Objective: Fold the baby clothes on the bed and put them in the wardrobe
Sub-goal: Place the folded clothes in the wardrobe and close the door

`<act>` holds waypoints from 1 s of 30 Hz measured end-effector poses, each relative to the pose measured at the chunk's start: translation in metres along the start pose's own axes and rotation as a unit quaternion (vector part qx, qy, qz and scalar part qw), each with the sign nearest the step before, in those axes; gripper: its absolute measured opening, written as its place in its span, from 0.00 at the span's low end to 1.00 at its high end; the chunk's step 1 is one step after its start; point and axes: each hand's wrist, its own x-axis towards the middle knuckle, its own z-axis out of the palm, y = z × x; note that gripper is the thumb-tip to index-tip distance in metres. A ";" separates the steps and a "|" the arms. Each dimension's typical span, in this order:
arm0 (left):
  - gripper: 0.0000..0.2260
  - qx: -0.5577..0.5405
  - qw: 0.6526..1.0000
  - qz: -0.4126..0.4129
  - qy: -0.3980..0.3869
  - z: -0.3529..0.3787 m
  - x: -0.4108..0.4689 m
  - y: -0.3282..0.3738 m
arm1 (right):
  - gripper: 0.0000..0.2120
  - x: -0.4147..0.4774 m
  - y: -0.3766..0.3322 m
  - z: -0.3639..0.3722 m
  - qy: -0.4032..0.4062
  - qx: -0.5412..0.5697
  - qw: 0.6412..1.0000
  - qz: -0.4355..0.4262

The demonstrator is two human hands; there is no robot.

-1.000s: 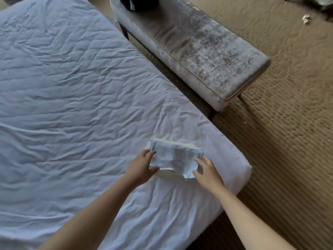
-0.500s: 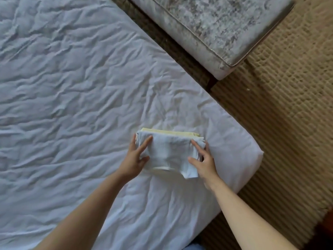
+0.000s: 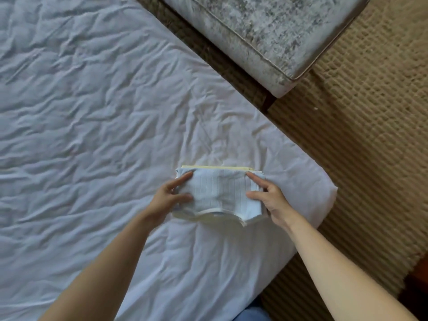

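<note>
One rumpled bed (image 3: 92,112) lies underneath, and between the grips sits the folded stack of baby clothes (image 3: 220,193): soft, light, floppy, likely to slump. The left hand (image 3: 169,198) and right hand (image 3: 271,200) pinch its opposite ends; scooping under both ends looks safest.

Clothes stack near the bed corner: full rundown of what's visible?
The stack is small and folded: a pale blue ribbed garment with white trim on top, pale yellow layers showing at the far and near edges. Looks like soft knit. It sits on the bed near its corner. The left hand and right hand hold its ends.
</note>
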 end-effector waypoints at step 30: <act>0.37 0.040 0.976 0.150 -0.152 0.014 -0.298 -0.046 | 0.28 -0.315 0.101 -0.002 -0.046 -0.022 0.982 -0.183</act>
